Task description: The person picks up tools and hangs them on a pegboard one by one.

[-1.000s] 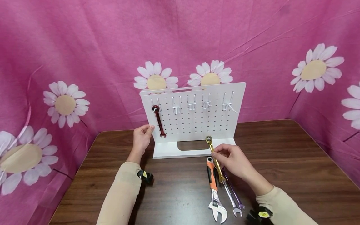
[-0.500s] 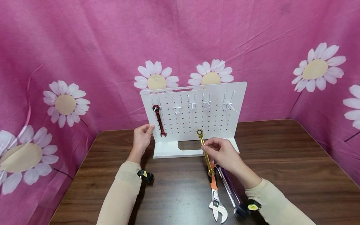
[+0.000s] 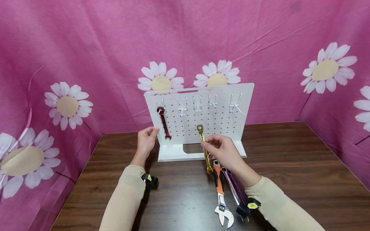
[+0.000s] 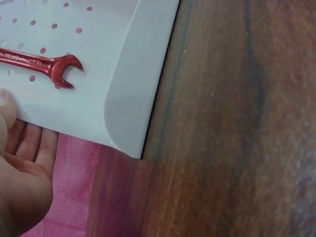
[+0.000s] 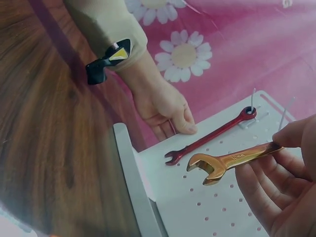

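Note:
My right hand [image 3: 224, 150] pinches a gold combination wrench [image 3: 205, 150] by its shaft, ring end up, in front of the lower middle of the white pegboard [image 3: 185, 128]. In the right wrist view the wrench's open end [image 5: 210, 168] points away from the fingers. My left hand [image 3: 145, 141] grips the pegboard's left edge, thumb on the front and fingers behind, as the left wrist view shows. A red combination wrench [image 3: 164, 123] hangs by its ring end from the leftmost hook. Several white wire hooks [image 3: 198, 104] line the upper board with nothing on them.
On the wooden table [image 3: 179, 199], below the right hand, lie an orange-handled adjustable wrench [image 3: 221, 195], a silver wrench [image 3: 231, 186] and a purple wrench [image 3: 237, 186], partly hidden by the right wrist camera [image 3: 244, 210]. A pink flowered curtain [image 3: 185, 38] stands behind.
My right hand has carried the gold wrench left and up, away from the other tools to the front of the pegboard. The left hand has stayed on the board's edge.

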`<state>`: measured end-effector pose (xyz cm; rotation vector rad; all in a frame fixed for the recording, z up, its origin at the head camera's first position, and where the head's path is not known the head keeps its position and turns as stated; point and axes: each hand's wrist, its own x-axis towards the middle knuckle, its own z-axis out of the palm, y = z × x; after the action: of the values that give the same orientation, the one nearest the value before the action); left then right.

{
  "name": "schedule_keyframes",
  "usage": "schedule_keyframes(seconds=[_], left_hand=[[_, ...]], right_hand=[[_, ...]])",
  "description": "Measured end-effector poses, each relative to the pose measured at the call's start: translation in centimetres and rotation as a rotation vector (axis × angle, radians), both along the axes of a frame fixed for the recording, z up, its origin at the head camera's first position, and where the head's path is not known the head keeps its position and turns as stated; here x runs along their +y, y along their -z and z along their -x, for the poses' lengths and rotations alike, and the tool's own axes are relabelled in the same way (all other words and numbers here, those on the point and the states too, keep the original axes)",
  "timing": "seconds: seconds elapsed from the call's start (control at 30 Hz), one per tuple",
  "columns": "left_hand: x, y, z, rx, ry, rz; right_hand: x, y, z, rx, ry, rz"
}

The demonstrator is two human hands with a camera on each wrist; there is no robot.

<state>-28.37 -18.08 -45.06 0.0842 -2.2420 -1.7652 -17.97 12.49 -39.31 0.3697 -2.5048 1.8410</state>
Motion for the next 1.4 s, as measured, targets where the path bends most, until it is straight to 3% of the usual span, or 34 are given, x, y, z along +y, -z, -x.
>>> schedule_keyframes(seconds=[0.23,0.67,0.93,1.4], left_hand=[[-0.1,0.0,0.0,-0.003,-0.002,0.0],[0.0,-0.1,0.0,0.005,0.003,-0.009],[0.0,0.0,0.0,0.005,0.001,-0.018],[0.0,0.0,0.1,0.0,-0.003,-0.021]], right_hand=[[-1.0,-0.8,0.6,0.025,-0.001,0.011],[-3.0,-2.6,1.1,-0.013,-0.045,0.12],[-3.9,-3.4,1.0,0.046,-0.046,0.11],[-4.8,-3.3,1.9,0.021,-0.064,0.103]])
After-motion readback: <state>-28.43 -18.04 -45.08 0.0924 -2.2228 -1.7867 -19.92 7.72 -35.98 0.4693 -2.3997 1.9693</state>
